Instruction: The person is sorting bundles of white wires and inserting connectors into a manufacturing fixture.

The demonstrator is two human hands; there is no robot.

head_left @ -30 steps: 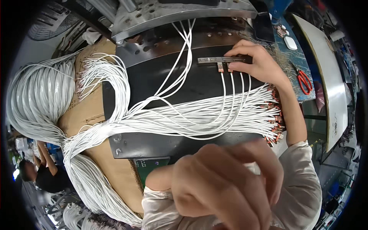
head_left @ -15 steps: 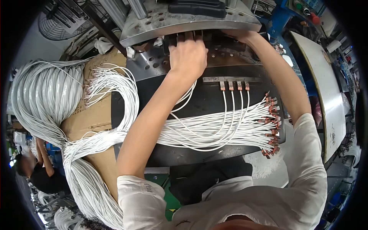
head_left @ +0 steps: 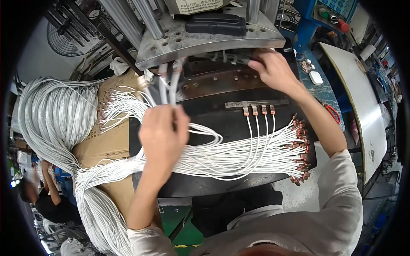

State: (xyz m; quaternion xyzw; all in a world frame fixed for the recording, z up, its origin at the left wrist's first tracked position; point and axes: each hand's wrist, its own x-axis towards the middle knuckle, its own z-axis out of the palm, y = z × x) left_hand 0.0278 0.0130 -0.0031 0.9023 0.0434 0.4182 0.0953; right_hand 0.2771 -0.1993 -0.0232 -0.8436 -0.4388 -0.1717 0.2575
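My left hand [head_left: 163,136] is closed around a few white cables [head_left: 167,85] whose grey moulded ends point up toward the metal press plate [head_left: 205,40]. My right hand [head_left: 273,70] reaches under that plate, fingers on the row of parts in the dark mould [head_left: 222,74]. Below lies a holder bar [head_left: 256,103] with several cables hanging from it by copper terminals. A broad bundle of white cables [head_left: 239,158] crosses the black work surface [head_left: 230,128], its copper-tipped ends [head_left: 301,145] fanned out at the right.
A thick coil of white cable [head_left: 51,115] rests on cardboard [head_left: 106,145] at the left. Steel guide columns [head_left: 147,17] rise behind the plate. A control box with buttons [head_left: 337,13] stands top right; red-handled scissors [head_left: 333,113] lie on the blue side table. A person [head_left: 38,200] is at lower left.
My left hand has pulled back from the mould toward me, now holding a few cables with moulded ends. My right hand stays under the press plate.
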